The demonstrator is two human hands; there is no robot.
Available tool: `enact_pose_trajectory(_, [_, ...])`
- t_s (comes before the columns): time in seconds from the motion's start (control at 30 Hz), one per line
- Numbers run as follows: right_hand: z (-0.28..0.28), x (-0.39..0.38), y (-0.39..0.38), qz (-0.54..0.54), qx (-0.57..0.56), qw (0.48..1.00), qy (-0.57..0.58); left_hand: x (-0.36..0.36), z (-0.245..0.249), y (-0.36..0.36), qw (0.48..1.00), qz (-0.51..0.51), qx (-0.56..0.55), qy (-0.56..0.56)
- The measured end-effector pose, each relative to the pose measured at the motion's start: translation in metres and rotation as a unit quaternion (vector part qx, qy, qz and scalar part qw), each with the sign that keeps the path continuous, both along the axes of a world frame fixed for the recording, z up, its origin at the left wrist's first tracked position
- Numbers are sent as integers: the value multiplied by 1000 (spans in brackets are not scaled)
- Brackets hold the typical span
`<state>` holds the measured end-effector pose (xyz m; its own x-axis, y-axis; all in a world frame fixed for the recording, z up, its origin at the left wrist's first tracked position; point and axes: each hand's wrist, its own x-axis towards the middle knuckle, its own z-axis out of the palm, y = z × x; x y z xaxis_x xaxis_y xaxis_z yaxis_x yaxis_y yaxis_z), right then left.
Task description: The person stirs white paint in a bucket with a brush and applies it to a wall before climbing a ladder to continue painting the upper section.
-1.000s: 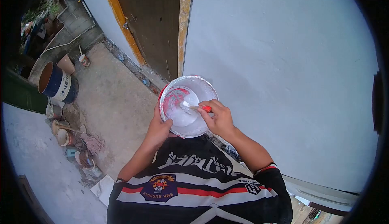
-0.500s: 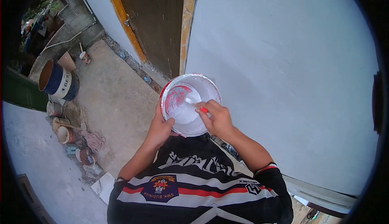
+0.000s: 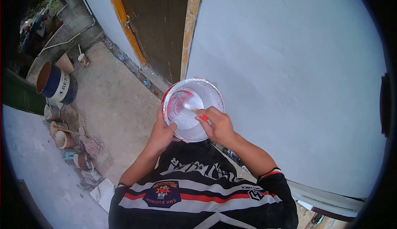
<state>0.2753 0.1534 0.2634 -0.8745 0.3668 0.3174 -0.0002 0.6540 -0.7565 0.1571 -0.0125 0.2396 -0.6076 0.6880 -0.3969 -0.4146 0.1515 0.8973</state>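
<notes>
A round bucket (image 3: 214, 97) smeared with white and red paint is held in front of my body, its open top facing me. My left hand (image 3: 162, 133) grips its lower left side, with the thumb over the rim. Inside the bucket's mouth, my right hand (image 3: 218, 125) is closed on the red handle of a brush (image 3: 204, 117). The white brush head points down and left over the whitish paint at the bottom and is slightly blurred.
A pale wall (image 3: 289, 76) rises at the right beside a dark door (image 3: 155, 26) in an orange frame. On the concrete floor (image 3: 111, 100) at the left stand a blue drum (image 3: 58, 86), several small buckets and a crumpled cloth (image 3: 92, 145). A small can (image 3: 83, 59) stands farther back.
The bucket and both hands appear slightly farther left and lower. The brush has shifted a little to the left with my right hand. Both grips are unchanged.
</notes>
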Motion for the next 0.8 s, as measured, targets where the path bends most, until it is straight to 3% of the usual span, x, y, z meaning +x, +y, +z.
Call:
enact_pose_trajectory(0.07, [1,0,1,-1,0,1000,-31,1,4,0,1000,-1,-9,-2])
enact_pose_trajectory(0.17, [-2,0,-1,12,56,997,45,0,4,1,1000,4,-4,-1])
enact_pose_trajectory(0.3, [4,0,2,-12,-11,1000,12,0,-2,-1,1000,0,12,-4])
enact_pose_trajectory(0.4, [14,4,-2,30,42,999,11,1,5,-1,1000,-8,12,5])
enact_pose_trajectory(0.7, [48,10,0,-20,66,996,52,-2,21,-3,999,-27,19,10])
enact_pose_trajectory(0.8, [52,12,2,-38,21,998,40,-2,31,-4,999,-39,31,11])
